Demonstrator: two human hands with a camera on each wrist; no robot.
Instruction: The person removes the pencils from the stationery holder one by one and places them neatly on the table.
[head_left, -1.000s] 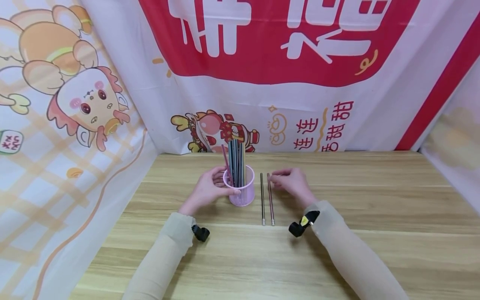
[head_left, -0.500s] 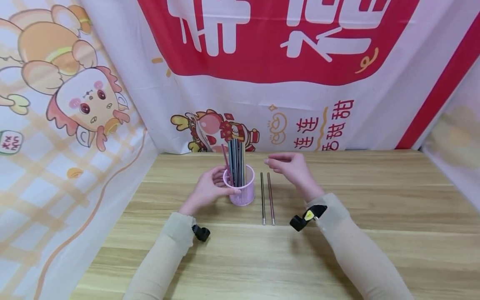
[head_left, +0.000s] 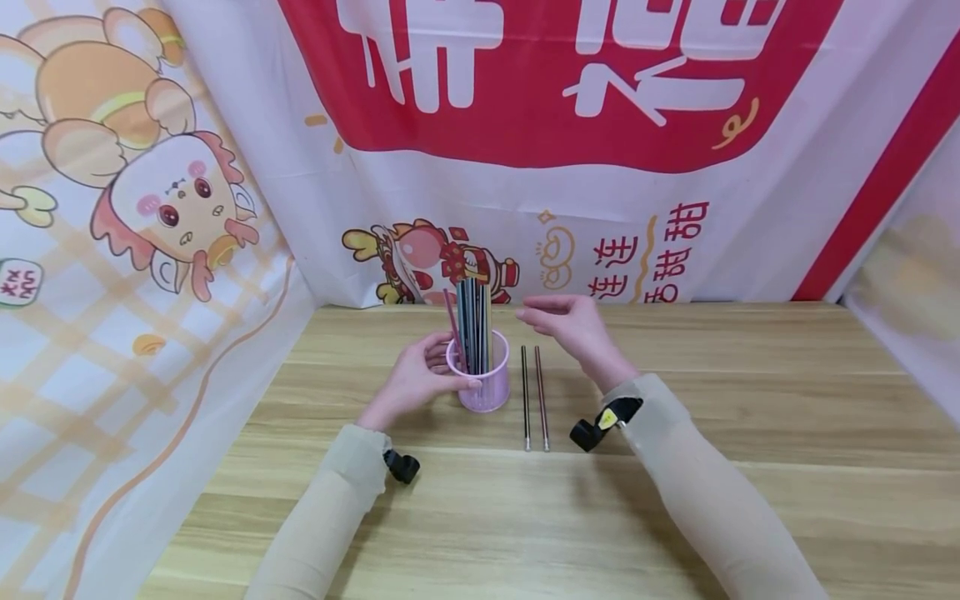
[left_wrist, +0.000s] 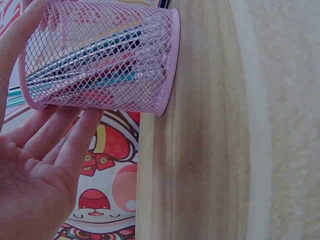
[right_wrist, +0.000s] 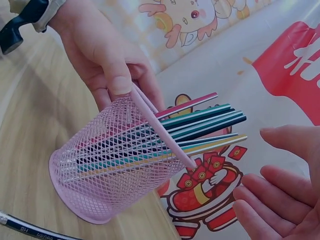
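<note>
My left hand grips a pink mesh pencil cup by its side, with the thumb over the near rim. Inside the cup stand several pencils, dark, teal, red and yellow; through the mesh, their lower ends show in the left wrist view. My right hand hovers to the right of the cup, a little beyond it. In the right wrist view, that hand's fingers are extended, apart from the pencil tops, and hold nothing. Two pencils lie side by side right of the cup, one black and one dark red.
The wooden table ends at a printed cloth backdrop close behind the cup. Another printed cloth borders the left side. Each wrist carries a black camera, such as the right one.
My right hand has lifted away from the dark red pencil, moved back, then a little left toward the cup. The left hand and cup have stayed in place.
</note>
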